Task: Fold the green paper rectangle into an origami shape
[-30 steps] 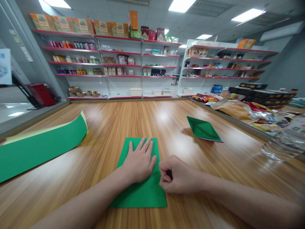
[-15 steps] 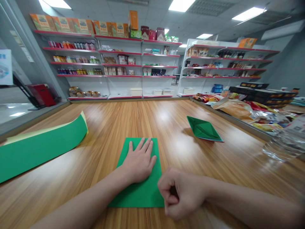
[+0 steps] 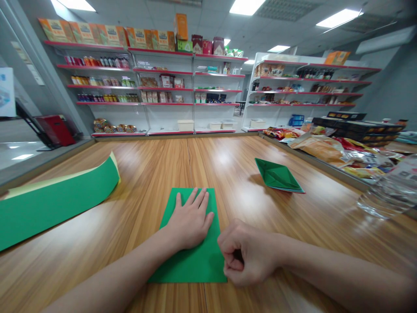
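A green sheet of paper [image 3: 195, 265] lies flat on the wooden table [image 3: 156, 165] in front of me; whether it is folded double I cannot tell. My left hand [image 3: 190, 219] presses on it, palm down with the fingers spread. Curled into a fist, my right hand [image 3: 246, 252] rests against the sheet's right edge near its lower corner, with nothing visible inside it. Farther right sits a folded green paper piece [image 3: 279, 176] with creased triangular faces. On the left, a stack of green and yellow paper [image 3: 61, 200] curls up at its far end.
A clear plastic bottle [image 3: 387, 191] stands at the right edge. Beyond a raised ledge on that side are snack bags [image 3: 322, 148] and stacked black boxes [image 3: 355, 128]. Stocked shelves [image 3: 167, 89] line the back, and a red object [image 3: 57, 130] is at far left.
My right fist slid toward me along the paper's right edge, then moved slightly back up. My left hand and the paper stayed in place.
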### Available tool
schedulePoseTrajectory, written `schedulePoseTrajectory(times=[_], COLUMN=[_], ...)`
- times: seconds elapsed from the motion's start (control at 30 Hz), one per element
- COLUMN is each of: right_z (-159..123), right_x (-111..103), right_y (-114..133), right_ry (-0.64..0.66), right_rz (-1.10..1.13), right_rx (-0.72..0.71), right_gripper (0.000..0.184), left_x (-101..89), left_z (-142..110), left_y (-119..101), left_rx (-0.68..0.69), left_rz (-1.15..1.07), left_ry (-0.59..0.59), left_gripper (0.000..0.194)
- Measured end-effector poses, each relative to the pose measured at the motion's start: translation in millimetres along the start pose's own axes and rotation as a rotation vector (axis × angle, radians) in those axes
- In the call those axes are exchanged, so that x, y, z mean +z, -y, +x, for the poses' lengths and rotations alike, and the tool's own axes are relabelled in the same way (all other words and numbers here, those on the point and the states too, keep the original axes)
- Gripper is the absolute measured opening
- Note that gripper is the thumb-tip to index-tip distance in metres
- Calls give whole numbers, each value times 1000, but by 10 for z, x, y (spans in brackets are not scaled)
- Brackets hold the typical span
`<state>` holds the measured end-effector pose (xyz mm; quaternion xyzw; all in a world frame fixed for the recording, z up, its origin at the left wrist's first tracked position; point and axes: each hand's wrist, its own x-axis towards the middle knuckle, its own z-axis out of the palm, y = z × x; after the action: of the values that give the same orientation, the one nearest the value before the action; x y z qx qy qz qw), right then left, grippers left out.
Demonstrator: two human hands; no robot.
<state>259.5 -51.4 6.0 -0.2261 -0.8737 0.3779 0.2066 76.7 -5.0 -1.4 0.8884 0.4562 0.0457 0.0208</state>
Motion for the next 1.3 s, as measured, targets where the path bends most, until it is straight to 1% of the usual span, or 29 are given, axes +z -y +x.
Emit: schedulePoseTrajectory(times=[0.07, 0.1, 0.13, 0.17, 0.2, 0.27, 0.3, 0.33, 0.4, 0.5, 0.67, 0.83, 0.93, 1.0, 1.03, 1.13, 1.17, 1.23, 1.3], right_z=[-12, -11, -4, 7, 22, 52, 64, 72, 75, 62, 41, -6, -33, -30, -20, 27, 43, 68, 85], right_x=[-6, -9, -11, -12, -12, -8, -5, -2, 3, 9, 29, 46, 43, 32, 24, 2, -2, -1, 9], right_y=[-30, -46, -62, -76, -88, -103, -105, -104, -94, -64, -8, 14, -1, -17, -24, -35, -35, -32, -29], right_ry=[74, 86, 65, 3, -91, -271, -323, -345, -334, -300, -237, -126, -10, 22, 2, -143, -173, -177, -145], right_rz=[79, 125, 161, 173, 152, 36, -35, -97, -171, -193, -142, -46, 50, 99, 112, 125, 126, 114, 88], right_rx=[28, 52, 80, 110, 136, 173, 181, 181, 163, 102, -36, -84, -64, -30, -2, 116, 154, 209, 230], right_gripper=[20, 21, 23, 24, 25, 24, 22, 22, 21, 21, 20, 19, 20, 22, 22, 24, 24, 24, 22], left_x=[5, 6, 5, 4, 2, -4, -6, -7, -6, 4, 18, 25, 34, 40, 42, 45, 45, 47, 51], left_z=[1, 2, 2, 2, 3, 4, 5, 7, 11, 17, 20, 17, 35, 55, 64, 81, 82, 82, 80], left_y=[1, 2, 3, 4, 7, 12, 15, 19, 24, 32, 45, 51, 82, 117, 134, 171, 176, 175, 168], left_rx=[-1, -2, -3, -4, -6, -16, -22, -27, -32, -30, -31, -34, -55, -84, -97, -111, -111, -111, -111], left_rz=[2, 4, 5, 6, 6, 7, 8, 8, 8, 11, 14, 12, 11, 10, 10, 13, 14, 15, 18], left_ry=[0, -1, -2, -4, -5, -8, -7, -5, -3, -7, -9, -8, -10, -11, -13, -20, -21, -23, -23], left_gripper=[60, 60, 60, 60, 60, 60, 60, 60, 61, 60, 61, 61, 62, 63, 63, 63, 63, 62, 62])
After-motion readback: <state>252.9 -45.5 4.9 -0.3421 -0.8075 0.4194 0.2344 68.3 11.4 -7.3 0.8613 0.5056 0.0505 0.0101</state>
